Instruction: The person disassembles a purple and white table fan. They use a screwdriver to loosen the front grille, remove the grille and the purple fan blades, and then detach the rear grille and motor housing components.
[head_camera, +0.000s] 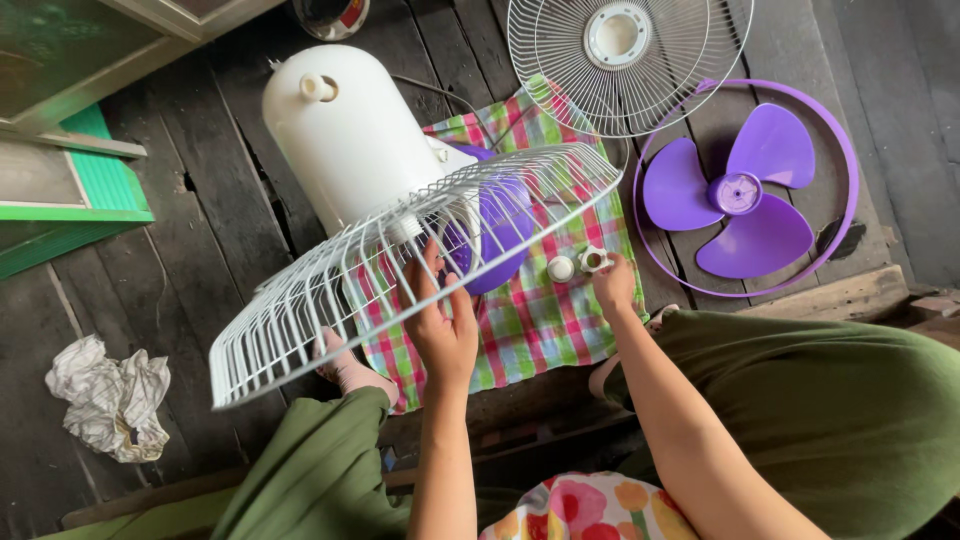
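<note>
Holding the white rear fan guard (400, 265) against the white motor housing (345, 135), the left hand (445, 325) has its grip closed on the wires, while the right hand (612, 283) pinches a small white plastic nut (594, 260) on the checked cloth (545, 320). Purple blade (735, 190) and front grille (625, 60) lie apart, unmounted. Floorboards leave room leftward; the crumpled rag (110, 400) sits well clear.

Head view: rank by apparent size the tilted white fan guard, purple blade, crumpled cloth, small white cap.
1. Tilted white fan guard, though nearness to the camera inflates it.
2. Purple blade.
3. Crumpled cloth.
4. Small white cap, beside the right hand.
</note>
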